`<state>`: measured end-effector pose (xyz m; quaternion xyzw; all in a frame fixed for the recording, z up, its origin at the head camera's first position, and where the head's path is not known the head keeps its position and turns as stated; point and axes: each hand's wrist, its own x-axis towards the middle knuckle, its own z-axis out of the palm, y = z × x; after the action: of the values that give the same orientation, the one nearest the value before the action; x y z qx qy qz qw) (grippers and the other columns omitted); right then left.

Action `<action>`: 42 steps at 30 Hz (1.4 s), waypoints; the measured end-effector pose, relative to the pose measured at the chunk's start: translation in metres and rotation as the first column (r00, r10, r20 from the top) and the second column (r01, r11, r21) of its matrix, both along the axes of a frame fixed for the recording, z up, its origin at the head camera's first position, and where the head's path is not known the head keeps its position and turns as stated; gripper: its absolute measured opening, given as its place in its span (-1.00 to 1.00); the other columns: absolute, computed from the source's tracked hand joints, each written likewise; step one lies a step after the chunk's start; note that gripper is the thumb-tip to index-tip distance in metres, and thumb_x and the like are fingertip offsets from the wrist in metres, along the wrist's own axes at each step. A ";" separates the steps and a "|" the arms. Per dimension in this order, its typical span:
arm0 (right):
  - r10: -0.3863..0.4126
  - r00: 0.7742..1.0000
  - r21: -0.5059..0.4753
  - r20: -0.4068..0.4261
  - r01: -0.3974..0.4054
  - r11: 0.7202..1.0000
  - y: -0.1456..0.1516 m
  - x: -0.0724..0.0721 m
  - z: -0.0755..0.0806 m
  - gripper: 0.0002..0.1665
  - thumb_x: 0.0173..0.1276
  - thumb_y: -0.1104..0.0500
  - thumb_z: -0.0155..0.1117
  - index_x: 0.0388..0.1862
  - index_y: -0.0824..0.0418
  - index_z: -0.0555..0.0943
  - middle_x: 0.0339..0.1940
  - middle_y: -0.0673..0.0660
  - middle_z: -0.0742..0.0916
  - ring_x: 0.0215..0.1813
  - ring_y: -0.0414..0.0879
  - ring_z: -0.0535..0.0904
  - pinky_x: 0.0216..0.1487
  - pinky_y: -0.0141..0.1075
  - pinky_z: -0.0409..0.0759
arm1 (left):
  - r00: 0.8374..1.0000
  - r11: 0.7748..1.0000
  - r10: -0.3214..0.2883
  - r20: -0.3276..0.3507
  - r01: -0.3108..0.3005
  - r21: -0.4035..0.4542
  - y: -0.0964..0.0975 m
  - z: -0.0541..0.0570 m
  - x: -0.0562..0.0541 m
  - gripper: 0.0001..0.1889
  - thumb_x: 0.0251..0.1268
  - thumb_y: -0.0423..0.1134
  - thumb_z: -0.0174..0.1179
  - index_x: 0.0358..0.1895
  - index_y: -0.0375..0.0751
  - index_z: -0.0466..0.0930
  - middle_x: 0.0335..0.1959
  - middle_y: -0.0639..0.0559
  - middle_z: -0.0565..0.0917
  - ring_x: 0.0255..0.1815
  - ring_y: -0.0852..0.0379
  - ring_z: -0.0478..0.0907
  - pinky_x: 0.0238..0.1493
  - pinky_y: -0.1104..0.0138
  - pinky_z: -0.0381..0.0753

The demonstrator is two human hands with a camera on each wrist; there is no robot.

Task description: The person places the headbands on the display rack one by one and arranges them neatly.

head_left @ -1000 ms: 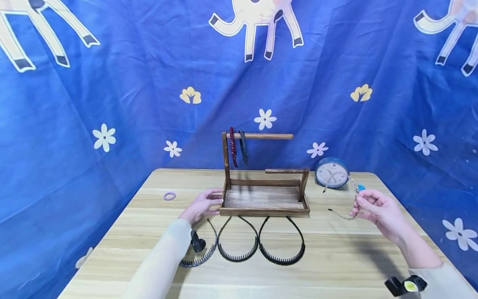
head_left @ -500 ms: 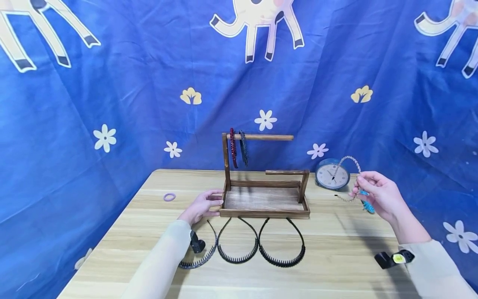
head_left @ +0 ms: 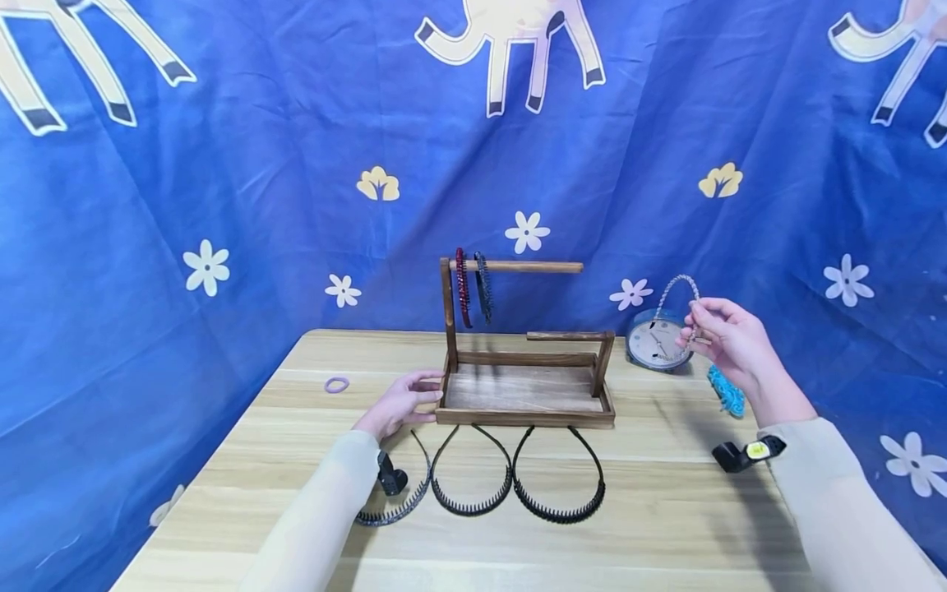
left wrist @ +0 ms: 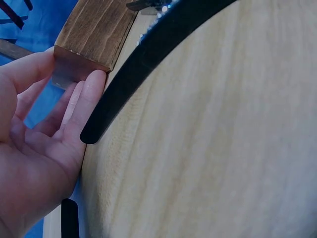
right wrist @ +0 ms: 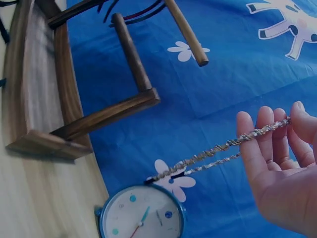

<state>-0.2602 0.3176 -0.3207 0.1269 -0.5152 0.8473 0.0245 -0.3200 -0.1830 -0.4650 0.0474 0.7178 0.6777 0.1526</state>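
Pinched in the right hand (head_left: 728,341) is a silver headband (head_left: 679,289) — held up in the air near the clock (head_left: 654,345), right of the wooden rack (head_left: 527,386). Left hand (head_left: 399,403) lies w/ loose fingers touching the rack's left corner — holds nothing.

The rail (head_left: 528,267) is bare right of two hung bands (head_left: 473,288). The clock (head_left: 654,341) stands behind the right hand (head_left: 728,341); three bands (head_left: 481,485) line the counter (head_left: 666,526) front.

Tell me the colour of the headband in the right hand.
Silvery, beaded headband; clearest in the right wrist view.
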 end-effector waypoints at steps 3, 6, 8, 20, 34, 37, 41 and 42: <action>-0.003 1.000 -0.010 0.025 0.003 1.000 -0.005 -0.008 0.007 -0.90 0.32 0.34 0.15 -0.19 0.26 0.55 -0.42 0.17 0.69 -0.42 -0.01 0.66 -0.22 -0.08 0.68 | 1.000 1.000 -0.001 0.003 0.001 0.001 0.000 0.001 0.001 -0.44 0.25 -0.41 0.14 0.33 -0.15 0.27 0.23 -0.29 0.32 0.08 -0.11 0.42 -0.14 0.11 0.66; -0.018 0.999 0.002 0.046 0.018 1.000 -0.011 -0.015 0.013 -0.88 0.30 0.33 0.18 -0.18 0.25 0.55 -0.41 0.16 0.67 -0.42 0.00 0.65 -0.20 -0.07 0.68 | 1.000 1.000 0.002 0.006 -0.002 0.005 0.001 0.002 0.002 -0.44 0.24 -0.43 0.14 0.32 -0.15 0.28 0.24 -0.28 0.33 0.08 -0.10 0.43 -0.15 0.11 0.65; -0.035 0.998 0.025 0.059 0.034 0.999 -0.016 -0.019 0.018 -0.86 0.29 0.31 0.21 -0.17 0.23 0.54 -0.40 0.15 0.66 -0.41 -0.01 0.64 -0.18 -0.08 0.68 | 1.000 1.000 0.001 -0.001 -0.001 0.002 0.001 0.003 0.002 -0.44 0.24 -0.42 0.14 0.32 -0.16 0.28 0.24 -0.28 0.33 0.08 -0.10 0.43 -0.15 0.10 0.65; 0.023 0.997 0.050 0.072 -0.027 0.998 -0.037 -0.044 0.034 -0.54 0.28 0.41 0.17 0.13 0.24 0.31 -0.36 0.16 0.69 -0.35 -0.02 0.65 -0.11 -0.13 0.66 | 1.000 1.000 0.017 -0.003 -0.017 0.000 0.003 0.003 0.002 -0.44 0.22 -0.40 0.17 0.31 -0.15 0.31 0.19 -0.25 0.37 0.05 -0.09 0.44 -0.16 0.11 0.66; 0.028 0.995 0.125 0.096 -0.040 0.991 -0.081 -0.063 0.041 -0.24 0.28 0.42 0.16 0.42 0.21 0.14 -0.30 0.14 0.66 -0.35 -0.06 0.64 -0.08 -0.18 0.65 | 1.000 1.000 0.022 0.008 -0.022 -0.002 0.003 0.003 0.004 -0.43 0.21 -0.44 0.16 0.31 -0.16 0.30 0.20 -0.31 0.37 0.06 -0.13 0.45 -0.15 0.10 0.66; 0.056 0.995 0.090 0.085 -0.064 0.994 -0.090 -0.064 0.042 -0.29 0.28 0.45 0.14 0.39 0.26 0.17 -0.34 0.15 0.66 -0.36 -0.06 0.64 -0.10 -0.17 0.66 | 0.999 0.999 0.033 0.010 -0.033 -0.001 0.003 0.003 0.004 -0.44 0.20 -0.43 0.17 0.30 -0.14 0.32 0.18 -0.28 0.38 0.03 -0.09 0.46 -0.17 0.11 0.66; 0.074 0.995 0.033 0.071 -0.076 0.997 -0.104 -0.067 0.042 -0.46 0.27 0.48 0.13 0.23 0.28 0.33 -0.39 0.16 0.67 -0.39 -0.05 0.64 -0.13 -0.17 0.67 | 0.999 0.999 0.035 0.017 -0.035 0.000 0.003 0.003 0.003 -0.44 0.21 -0.42 0.17 0.31 -0.12 0.31 0.21 -0.24 0.36 0.07 -0.10 0.43 -0.16 0.12 0.66; 0.077 0.995 0.016 0.069 -0.079 0.997 -0.107 -0.067 0.042 -0.50 0.26 0.49 0.13 0.18 0.28 0.36 -0.40 0.17 0.68 -0.40 -0.05 0.64 -0.14 -0.17 0.67 | 0.999 0.999 0.035 0.015 -0.035 0.000 0.002 0.003 0.003 -0.43 0.21 -0.42 0.17 0.31 -0.12 0.31 0.21 -0.24 0.36 0.07 -0.11 0.43 -0.16 0.12 0.66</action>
<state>-0.3273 0.2105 -0.2791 0.1179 -0.5184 0.8465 -0.0275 -0.3169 -0.1806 -0.4625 0.0299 0.7173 0.6807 0.1459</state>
